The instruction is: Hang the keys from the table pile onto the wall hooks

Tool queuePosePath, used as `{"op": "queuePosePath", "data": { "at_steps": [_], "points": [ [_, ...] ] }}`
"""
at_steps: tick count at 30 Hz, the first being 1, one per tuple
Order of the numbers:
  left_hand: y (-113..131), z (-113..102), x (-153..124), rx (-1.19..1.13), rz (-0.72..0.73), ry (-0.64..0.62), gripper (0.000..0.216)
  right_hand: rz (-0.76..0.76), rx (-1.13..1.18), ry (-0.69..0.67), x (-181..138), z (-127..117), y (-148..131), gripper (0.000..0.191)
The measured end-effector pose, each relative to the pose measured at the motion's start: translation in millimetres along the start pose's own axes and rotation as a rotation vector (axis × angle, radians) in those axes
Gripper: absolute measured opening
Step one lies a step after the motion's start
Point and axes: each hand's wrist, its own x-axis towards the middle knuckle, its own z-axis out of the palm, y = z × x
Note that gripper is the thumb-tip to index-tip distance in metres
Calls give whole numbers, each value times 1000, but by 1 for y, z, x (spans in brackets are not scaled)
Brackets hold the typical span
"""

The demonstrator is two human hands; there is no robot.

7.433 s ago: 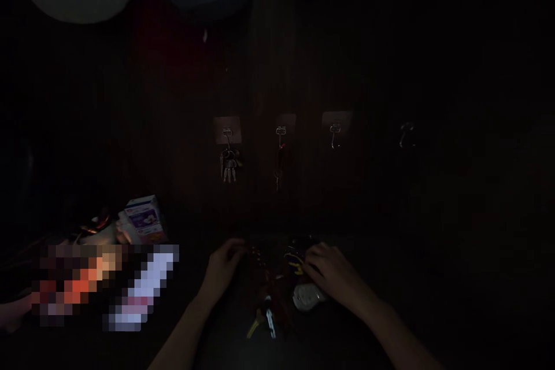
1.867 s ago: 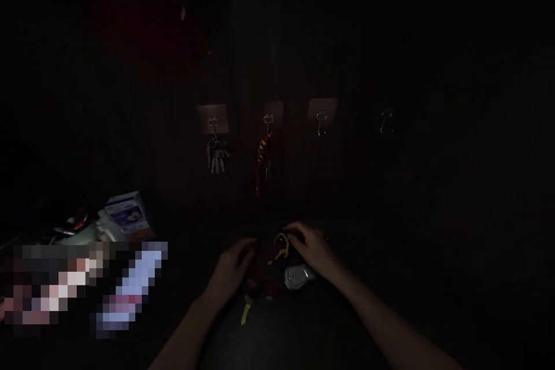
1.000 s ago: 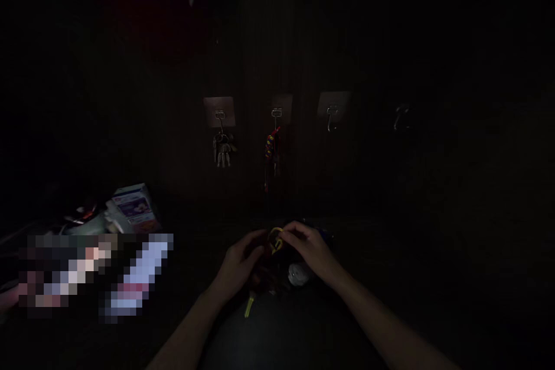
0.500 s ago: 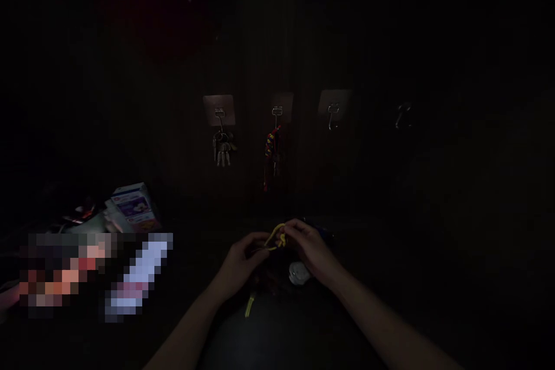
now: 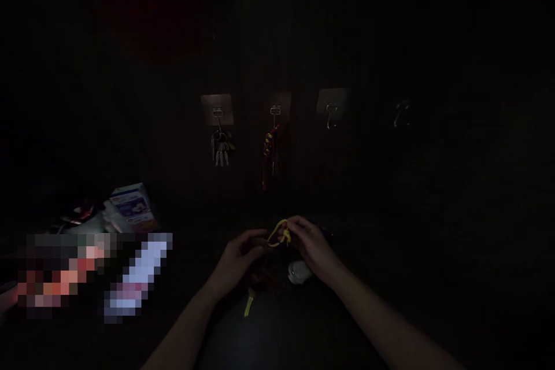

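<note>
Far L of hands: printed carton [image 5: 130, 205], tilted, beside a pixelated patch [image 5: 65, 272]; contents unreadable

Ahead of hands, on dark wall, L to R: adhesive hook w/ bunch of keys [image 5: 221, 149]; hook w/ multicolour beaded lanyard [image 5: 269, 150]; 3rd hook [image 5: 332, 115]; 4th hook [image 5: 401, 114], faint

At hands, L to R: L hand [image 5: 238, 257], half closed, fingers curled toward cord, grip cannot be told; brass key [image 5: 248, 303] just below it, lying by dark reddish tangle [image 5: 264, 280]; yellow cord [image 5: 277, 237], small loop held up between both hands; R hand [image 5: 312, 248], closed to a pinch on cord; white oval fob [image 5: 299, 272] just below it

Step in hand: both hands working yellow loop above the table, knot detail too dark to read
</note>
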Motion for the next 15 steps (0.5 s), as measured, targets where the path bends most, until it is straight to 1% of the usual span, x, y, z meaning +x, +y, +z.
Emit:
{"op": "queuePosePath", "data": {
  "at_steps": [2,4,7,11,15],
  "points": [
    [1,0,0,15,-24,48,31,-2,-9,1,0,0,-1,22],
    [0,-1,1,-21,-51,83,32,-3,-13,8,0,0,-2,24],
    [-3,-2,3,-151,-77,96,35,-2,-21,25,0,1,-3,26],
    [-5,-3,4,-309,-94,119,31,-6,-71,47,-1,2,-4,26],
    [-2,-2,3,-386,-116,130,28,-36,-123,16,-2,1,-5,24]
  ]
}}
